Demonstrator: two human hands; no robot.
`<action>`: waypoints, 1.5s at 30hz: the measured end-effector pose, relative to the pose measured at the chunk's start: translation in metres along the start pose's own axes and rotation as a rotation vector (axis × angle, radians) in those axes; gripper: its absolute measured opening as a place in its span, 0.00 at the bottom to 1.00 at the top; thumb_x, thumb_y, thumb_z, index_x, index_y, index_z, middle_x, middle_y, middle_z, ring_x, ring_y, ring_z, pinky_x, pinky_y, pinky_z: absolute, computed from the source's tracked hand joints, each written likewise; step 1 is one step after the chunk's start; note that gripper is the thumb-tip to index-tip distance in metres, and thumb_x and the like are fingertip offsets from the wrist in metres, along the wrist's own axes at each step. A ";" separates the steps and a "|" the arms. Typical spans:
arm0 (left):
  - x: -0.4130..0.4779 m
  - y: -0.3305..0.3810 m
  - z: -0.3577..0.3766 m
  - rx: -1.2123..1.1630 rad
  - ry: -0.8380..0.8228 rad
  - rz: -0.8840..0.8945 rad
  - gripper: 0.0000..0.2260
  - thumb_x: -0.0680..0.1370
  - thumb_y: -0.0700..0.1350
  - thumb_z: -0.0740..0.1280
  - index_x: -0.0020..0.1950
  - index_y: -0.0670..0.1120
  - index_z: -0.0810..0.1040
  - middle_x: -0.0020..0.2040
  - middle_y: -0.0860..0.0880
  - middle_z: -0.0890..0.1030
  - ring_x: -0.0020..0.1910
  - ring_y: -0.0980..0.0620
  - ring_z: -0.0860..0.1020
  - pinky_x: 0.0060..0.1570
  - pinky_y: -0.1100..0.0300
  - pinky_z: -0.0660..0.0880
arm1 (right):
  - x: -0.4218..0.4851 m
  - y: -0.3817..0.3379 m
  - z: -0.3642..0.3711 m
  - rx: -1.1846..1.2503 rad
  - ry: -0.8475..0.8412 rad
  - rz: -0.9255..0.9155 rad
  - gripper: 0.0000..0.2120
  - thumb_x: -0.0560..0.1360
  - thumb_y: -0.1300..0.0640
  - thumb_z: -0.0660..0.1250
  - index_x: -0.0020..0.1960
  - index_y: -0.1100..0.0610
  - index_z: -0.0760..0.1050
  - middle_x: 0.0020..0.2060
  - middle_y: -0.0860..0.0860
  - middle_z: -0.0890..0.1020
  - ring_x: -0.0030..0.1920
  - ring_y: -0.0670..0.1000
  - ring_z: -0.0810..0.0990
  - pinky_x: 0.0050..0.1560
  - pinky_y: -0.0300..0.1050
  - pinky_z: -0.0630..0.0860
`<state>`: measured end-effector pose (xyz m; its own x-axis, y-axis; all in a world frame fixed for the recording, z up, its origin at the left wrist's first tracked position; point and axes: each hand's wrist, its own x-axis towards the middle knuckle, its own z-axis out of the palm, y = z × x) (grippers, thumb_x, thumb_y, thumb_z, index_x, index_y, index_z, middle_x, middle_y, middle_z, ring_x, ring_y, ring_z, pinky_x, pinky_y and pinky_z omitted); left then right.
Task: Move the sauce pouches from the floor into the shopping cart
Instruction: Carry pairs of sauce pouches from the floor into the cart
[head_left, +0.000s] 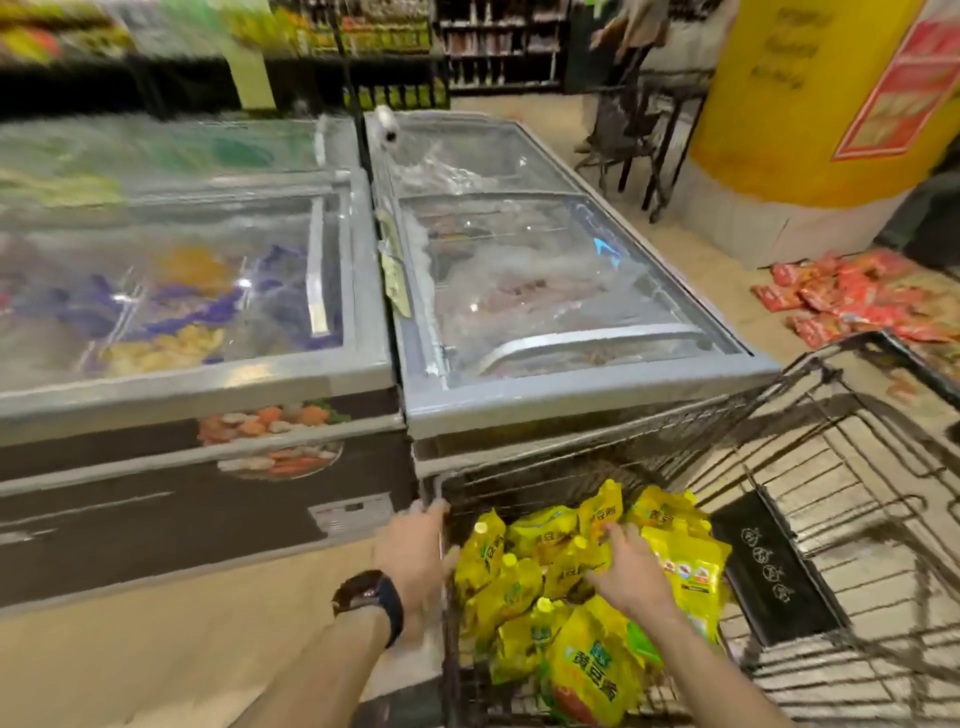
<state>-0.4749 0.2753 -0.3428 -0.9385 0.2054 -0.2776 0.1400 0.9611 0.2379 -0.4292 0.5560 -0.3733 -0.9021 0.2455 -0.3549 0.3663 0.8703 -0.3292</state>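
Several yellow sauce pouches with spout caps lie piled in the near left part of the wire shopping cart. My right hand is inside the cart with spread fingers resting on top of the pile. My left hand, with a dark watch on its wrist, grips the cart's left rim. A heap of red pouches lies on the floor beyond the cart, at the right. The whole view is blurred by motion.
Two glass-topped chest freezers stand directly left of and ahead of the cart. A yellow pillar rises at the back right, with a dark metal rack beside it. Tan floor shows at the lower left.
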 end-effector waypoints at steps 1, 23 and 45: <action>-0.003 -0.001 -0.011 0.017 0.043 -0.017 0.25 0.77 0.60 0.64 0.71 0.53 0.66 0.63 0.47 0.76 0.61 0.45 0.77 0.55 0.49 0.77 | 0.003 -0.011 -0.007 -0.036 0.005 -0.042 0.35 0.68 0.49 0.72 0.71 0.55 0.65 0.65 0.55 0.70 0.67 0.58 0.72 0.63 0.51 0.73; -0.209 -0.087 -0.085 -0.021 0.417 -0.842 0.31 0.77 0.64 0.63 0.77 0.56 0.59 0.67 0.49 0.72 0.61 0.46 0.77 0.53 0.54 0.77 | -0.028 -0.272 -0.029 -0.351 -0.035 -1.010 0.39 0.72 0.48 0.73 0.77 0.48 0.57 0.76 0.54 0.61 0.75 0.56 0.64 0.71 0.56 0.68; -0.619 -0.184 -0.059 0.035 0.604 -1.526 0.32 0.78 0.65 0.60 0.78 0.53 0.59 0.67 0.48 0.72 0.64 0.47 0.74 0.57 0.54 0.76 | -0.394 -0.478 0.111 -0.427 -0.223 -1.713 0.40 0.71 0.44 0.71 0.76 0.49 0.56 0.71 0.52 0.65 0.70 0.56 0.67 0.66 0.54 0.71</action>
<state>0.0615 -0.0393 -0.1593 -0.1853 -0.9692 0.1622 -0.9766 0.1999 0.0788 -0.2237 -0.0043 -0.1736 -0.1160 -0.9932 -0.0043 -0.9717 0.1144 -0.2069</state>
